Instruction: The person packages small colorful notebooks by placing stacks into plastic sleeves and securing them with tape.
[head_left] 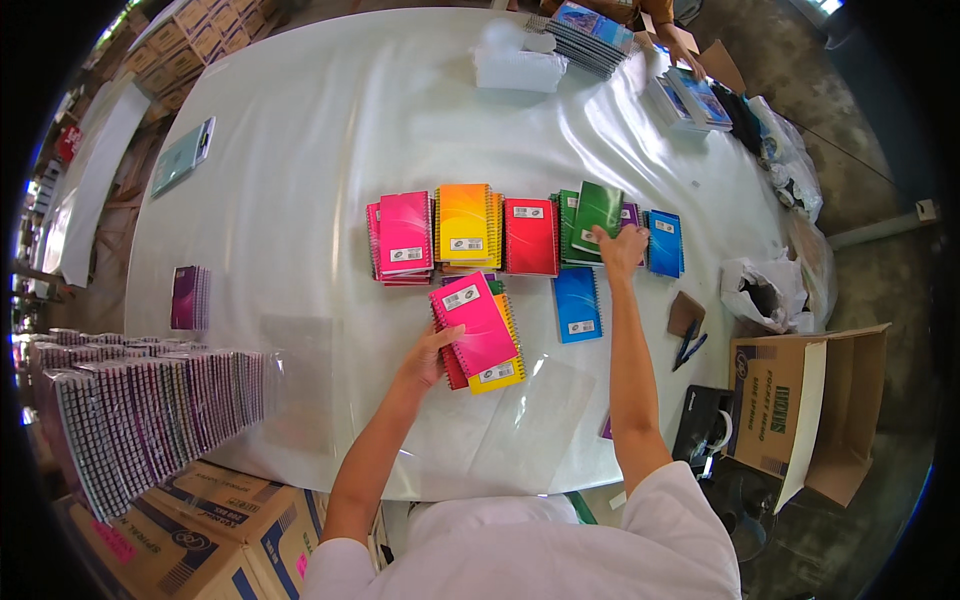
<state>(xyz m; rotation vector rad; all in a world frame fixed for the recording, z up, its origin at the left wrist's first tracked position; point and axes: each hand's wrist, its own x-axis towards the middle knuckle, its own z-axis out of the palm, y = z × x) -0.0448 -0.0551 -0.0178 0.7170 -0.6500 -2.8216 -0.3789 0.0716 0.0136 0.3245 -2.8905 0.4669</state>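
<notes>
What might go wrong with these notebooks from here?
The bundle of notebooks in the left hand is unevenly fanned, so one might slip out.

The right hand grips a green notebook near its lower corner, so it could swing and nudge the purple notebook beside it.

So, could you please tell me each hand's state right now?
Left hand: closed, holding fanned notebooks, pink on top.
Right hand: closed, holding a green notebook.
</notes>
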